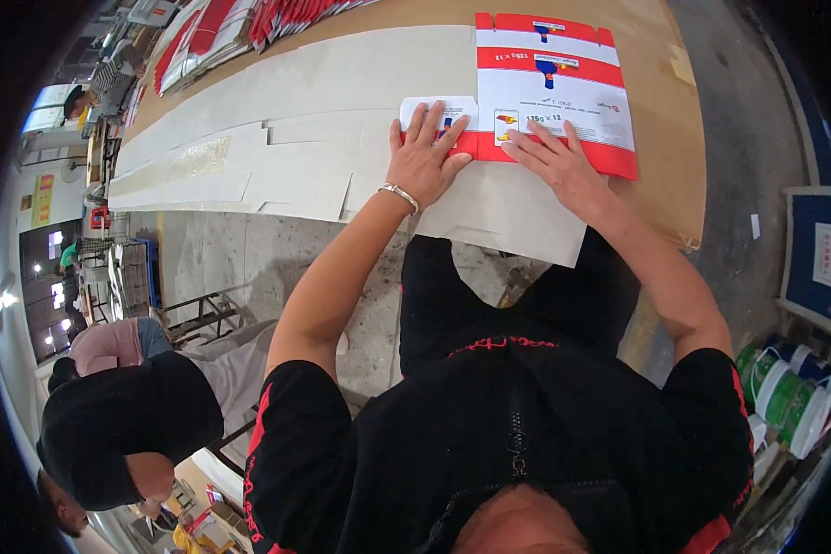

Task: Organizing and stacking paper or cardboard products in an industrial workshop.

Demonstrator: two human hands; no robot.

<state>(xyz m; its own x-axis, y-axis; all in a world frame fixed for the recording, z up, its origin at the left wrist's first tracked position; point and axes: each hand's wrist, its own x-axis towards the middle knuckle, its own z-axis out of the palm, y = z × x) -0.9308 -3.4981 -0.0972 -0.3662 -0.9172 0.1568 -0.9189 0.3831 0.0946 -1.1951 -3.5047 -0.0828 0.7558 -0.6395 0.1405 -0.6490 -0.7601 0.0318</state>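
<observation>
A flat red-and-white printed carton blank (563,102) lies on a brown worktable (674,175), on top of plain white card sheets (277,157). My left hand (425,157), with a metal bracelet on the wrist, presses flat with spread fingers on the blank's near left flap. My right hand (554,162) lies flat with fingers apart on the blank's red lower edge, just right of the left hand. Neither hand grips anything.
Stacks of more red-and-white blanks (212,32) sit at the table's far left. A person in a black hood (129,425) stands at my left, others beyond. White-and-green tubs (789,392) stand on the floor at right, near a blue board (817,254).
</observation>
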